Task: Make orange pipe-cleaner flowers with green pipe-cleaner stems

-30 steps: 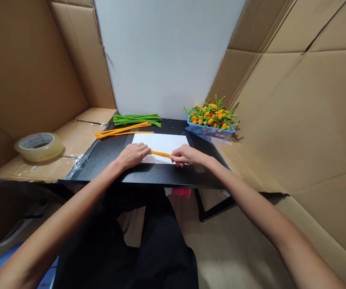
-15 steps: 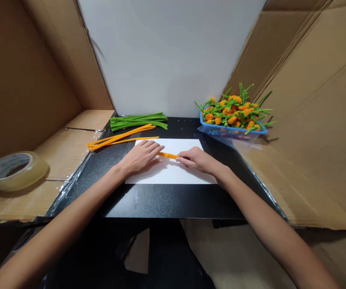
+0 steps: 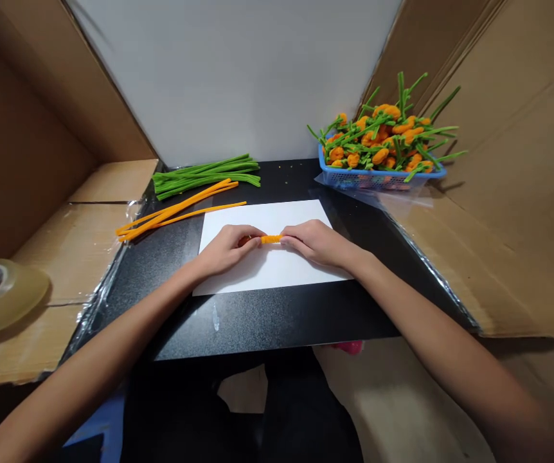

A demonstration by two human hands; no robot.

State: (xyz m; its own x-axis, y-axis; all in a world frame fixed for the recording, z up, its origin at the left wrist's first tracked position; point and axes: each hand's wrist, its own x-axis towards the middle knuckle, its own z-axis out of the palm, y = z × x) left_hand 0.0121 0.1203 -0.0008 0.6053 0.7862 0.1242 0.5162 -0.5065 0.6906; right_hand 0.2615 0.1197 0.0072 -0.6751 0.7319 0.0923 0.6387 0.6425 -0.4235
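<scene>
Between my two hands is a short orange coiled pipe cleaner [image 3: 272, 239], held just over a white sheet of paper [image 3: 258, 278]. My left hand [image 3: 231, 246] pinches its left end between thumb and fingers, hiding that part. At the other end, my right hand [image 3: 312, 240] grips it with thumb and forefinger. Several straight orange pipe cleaners [image 3: 180, 209] lie beyond my left hand, partly crossing one another. Behind them rests a bundle of green pipe cleaners [image 3: 207, 176].
A blue basket [image 3: 378, 179] heaped with orange and green pipe-cleaner pieces [image 3: 380, 138] stands at the back right of the black table [image 3: 277, 325]. A roll of clear tape [image 3: 14, 297] sits on cardboard at the left. Cardboard walls [image 3: 513, 167] flank the table.
My left hand has gone from lying over the coil's left end, fingers extended, to pinching it. My right hand keeps its grip. The camera view has shifted and tilted slightly.
</scene>
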